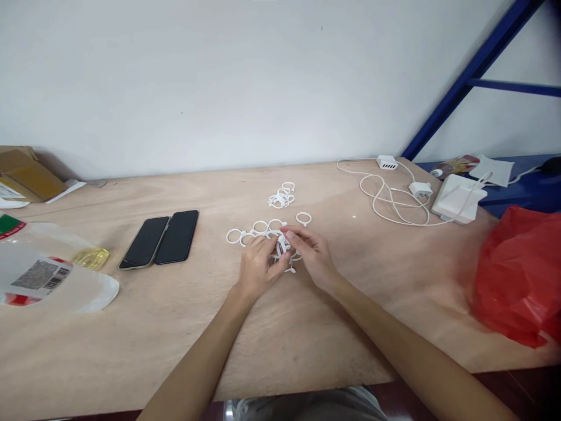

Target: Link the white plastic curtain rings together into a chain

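Several white plastic rings with small tabs (260, 226) lie in a loose cluster at the middle of the wooden table. Over the near side of that cluster, my left hand (259, 264) has its thumb and fingers closed on a white ring (283, 244). My right hand (313, 256) pinches the same piece from the other side, thumb and forefinger together. The fingers hide part of it. One single ring (303, 219) lies just beyond my right hand. A smaller heap of white rings (281, 200) sits farther back.
Two dark phones (160, 240) lie side by side at left, near a clear plastic bag (56, 275) and a cardboard box (30, 175). White cables (385, 202), a charger hub (387, 162) and a white box (458, 199) occupy the back right. A red plastic bag (519, 275) stands at right.
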Demonstrator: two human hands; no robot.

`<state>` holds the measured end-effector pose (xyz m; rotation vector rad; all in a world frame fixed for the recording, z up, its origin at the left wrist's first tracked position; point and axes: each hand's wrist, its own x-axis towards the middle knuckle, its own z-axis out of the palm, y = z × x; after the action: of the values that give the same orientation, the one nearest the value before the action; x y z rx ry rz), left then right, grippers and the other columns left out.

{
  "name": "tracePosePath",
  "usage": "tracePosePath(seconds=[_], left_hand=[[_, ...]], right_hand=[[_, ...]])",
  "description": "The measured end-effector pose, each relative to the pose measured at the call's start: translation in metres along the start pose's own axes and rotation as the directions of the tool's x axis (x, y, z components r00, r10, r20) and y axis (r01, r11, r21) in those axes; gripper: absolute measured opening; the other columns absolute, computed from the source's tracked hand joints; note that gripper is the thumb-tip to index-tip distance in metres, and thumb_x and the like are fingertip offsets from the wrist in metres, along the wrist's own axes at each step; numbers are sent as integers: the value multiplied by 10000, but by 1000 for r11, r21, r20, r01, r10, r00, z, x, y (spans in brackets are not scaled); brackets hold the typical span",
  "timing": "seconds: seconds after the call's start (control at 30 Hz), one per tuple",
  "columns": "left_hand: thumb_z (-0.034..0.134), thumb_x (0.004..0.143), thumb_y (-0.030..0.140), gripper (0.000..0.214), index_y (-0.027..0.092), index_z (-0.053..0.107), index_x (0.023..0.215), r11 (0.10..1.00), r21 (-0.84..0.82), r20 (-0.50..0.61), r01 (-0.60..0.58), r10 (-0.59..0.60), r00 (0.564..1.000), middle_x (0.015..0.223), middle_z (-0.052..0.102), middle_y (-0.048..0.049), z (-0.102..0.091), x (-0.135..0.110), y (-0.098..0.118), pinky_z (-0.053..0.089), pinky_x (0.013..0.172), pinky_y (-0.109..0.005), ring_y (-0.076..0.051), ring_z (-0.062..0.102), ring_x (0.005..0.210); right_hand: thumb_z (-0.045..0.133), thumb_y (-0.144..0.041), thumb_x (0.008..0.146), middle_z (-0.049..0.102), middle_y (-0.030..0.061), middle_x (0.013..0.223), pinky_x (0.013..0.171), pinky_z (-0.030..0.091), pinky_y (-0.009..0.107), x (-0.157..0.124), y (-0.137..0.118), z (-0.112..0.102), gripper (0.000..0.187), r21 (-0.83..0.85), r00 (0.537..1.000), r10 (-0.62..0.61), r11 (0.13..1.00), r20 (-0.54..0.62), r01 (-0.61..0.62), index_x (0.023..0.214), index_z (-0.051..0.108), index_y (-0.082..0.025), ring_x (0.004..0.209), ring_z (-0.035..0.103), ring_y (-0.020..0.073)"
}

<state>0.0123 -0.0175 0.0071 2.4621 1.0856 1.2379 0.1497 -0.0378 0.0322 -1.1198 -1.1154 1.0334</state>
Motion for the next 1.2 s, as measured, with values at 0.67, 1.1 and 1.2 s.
tracePosePath(seconds=[0.67, 1.1, 1.2], left_hand=[[615, 760, 261, 519, 185, 524, 1265, 997, 34, 26, 68, -69, 997, 1166, 619, -93, 1, -2, 0, 390, 915, -406, -255, 514, 1035], [536, 856, 288, 260, 190, 619, 1082, 997, -29, -26, 65, -65, 998, 1085, 617, -94, -1, 0, 2, 411, 874, -396, -227, 531, 996], [538, 853, 293, 258, 195, 621, 1077, 997, -20, -29, 79, -80, 996, 1068, 618, -94, -1, 0, 2, 419, 871, -409, -233, 530, 984]], right_hand=[[588, -392, 800, 661, 110, 958, 908, 398, 403, 45, 21, -51, 267, -667, 957, -281, 726, -65, 168, 900, 709, -176, 951, 553, 250], [483, -249, 847, 681, 107, 930, 867, 403, 379, 112, 33, -51, 352, -897, 960, -235, 374, 155, 237, 1135, 670, -173, 945, 556, 266], [493, -233, 842, 635, 152, 1012, 862, 397, 414, 133, 33, -47, 368, -943, 962, -128, 207, 240, 262, 1167, 659, -187, 1005, 518, 306]])
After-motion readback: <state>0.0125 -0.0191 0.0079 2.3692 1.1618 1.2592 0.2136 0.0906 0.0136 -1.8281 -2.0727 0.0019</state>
